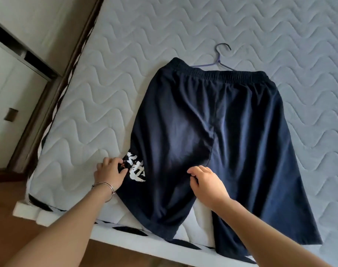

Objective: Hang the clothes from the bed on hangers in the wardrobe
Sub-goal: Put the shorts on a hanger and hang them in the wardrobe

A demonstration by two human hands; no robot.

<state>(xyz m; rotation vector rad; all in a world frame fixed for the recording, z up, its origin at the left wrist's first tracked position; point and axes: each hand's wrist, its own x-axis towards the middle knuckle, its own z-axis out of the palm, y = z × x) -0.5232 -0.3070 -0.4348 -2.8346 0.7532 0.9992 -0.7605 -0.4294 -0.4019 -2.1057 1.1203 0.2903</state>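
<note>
Left hand [111,173] and right hand [206,182] on shorts [212,122]

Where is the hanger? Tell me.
Head view, upper middle: the hanger lies on the mattress, its hook poking out past the waistband of the navy shorts.

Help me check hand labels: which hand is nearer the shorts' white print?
Left. The left hand grips the shorts at the white print; the right hand pinches them farther right.

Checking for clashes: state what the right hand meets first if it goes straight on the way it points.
More of the dark navy fabric shorts that the right hand pinches. Beyond their far edge, probably only the white quilted mattress.
</note>
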